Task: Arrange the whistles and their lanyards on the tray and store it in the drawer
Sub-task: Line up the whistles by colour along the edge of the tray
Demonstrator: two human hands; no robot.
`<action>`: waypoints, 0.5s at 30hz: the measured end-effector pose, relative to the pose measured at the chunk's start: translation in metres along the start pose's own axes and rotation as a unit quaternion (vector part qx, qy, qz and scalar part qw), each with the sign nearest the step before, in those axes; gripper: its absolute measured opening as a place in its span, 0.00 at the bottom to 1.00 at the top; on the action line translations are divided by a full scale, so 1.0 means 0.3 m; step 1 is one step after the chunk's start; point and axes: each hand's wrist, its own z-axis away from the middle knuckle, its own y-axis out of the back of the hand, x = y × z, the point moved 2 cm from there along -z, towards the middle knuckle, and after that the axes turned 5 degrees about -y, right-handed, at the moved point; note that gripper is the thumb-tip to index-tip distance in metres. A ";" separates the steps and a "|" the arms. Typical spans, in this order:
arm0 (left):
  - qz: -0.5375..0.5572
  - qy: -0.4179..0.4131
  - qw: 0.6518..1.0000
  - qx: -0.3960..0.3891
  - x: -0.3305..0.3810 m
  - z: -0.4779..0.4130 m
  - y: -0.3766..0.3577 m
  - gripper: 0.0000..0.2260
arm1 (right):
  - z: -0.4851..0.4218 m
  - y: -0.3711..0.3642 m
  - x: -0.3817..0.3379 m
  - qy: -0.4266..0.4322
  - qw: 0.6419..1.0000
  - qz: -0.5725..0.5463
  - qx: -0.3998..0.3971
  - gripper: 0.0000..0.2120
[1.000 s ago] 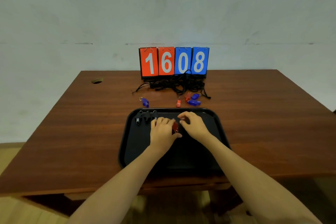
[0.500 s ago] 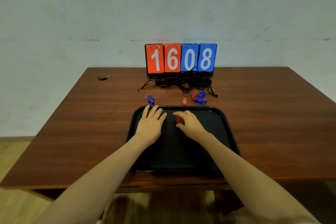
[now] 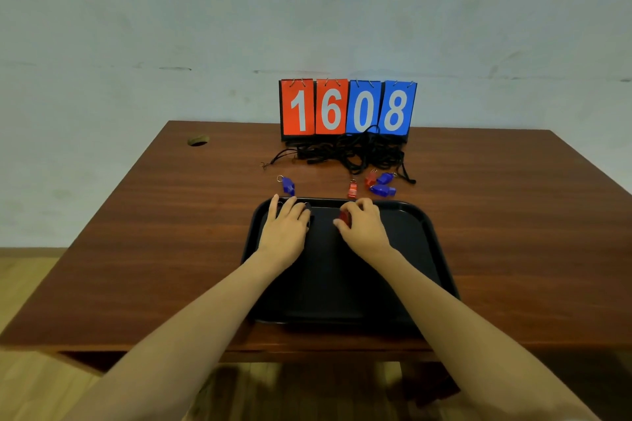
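A black tray (image 3: 420, 243) lies on the wooden table (image 3: 136, 249) in front of me. My right hand (image 3: 364, 229) pinches a red whistle (image 3: 343, 217) over the tray's far middle. My left hand (image 3: 285, 227) lies flat with straight fingers on the tray's far left corner, covering black whistles (image 3: 308, 208) there. Beyond the tray sit a blue whistle (image 3: 288, 185), a red whistle (image 3: 352, 189), another red whistle (image 3: 370, 179) and two blue whistles (image 3: 383, 189). A tangle of black lanyards (image 3: 352, 154) lies behind them.
A flip scoreboard (image 3: 347, 108) reading 1608 stands at the table's back edge against a pale wall. A round cable hole (image 3: 198, 140) is at the far left corner. Wooden floor shows below the table's front edge.
My left hand left the red whistle, moved to the tray's far left corner and flattened over the black whistles. My right hand kept the red whistle near the tray's far middle.
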 end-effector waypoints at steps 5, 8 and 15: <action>0.010 0.009 1.000 -0.004 -0.008 -0.012 -0.005 0.18 | -0.013 -0.028 -0.047 0.016 0.997 -0.005 -0.071 0.18; 0.010 0.011 1.000 -0.001 -0.016 -0.019 -0.005 0.17 | -0.029 -0.042 -0.080 0.014 0.997 0.005 -0.074 0.20; 0.012 0.017 1.000 0.001 -0.018 -0.032 -0.011 0.16 | -0.053 -0.057 -0.103 0.001 0.997 -0.003 -0.073 0.22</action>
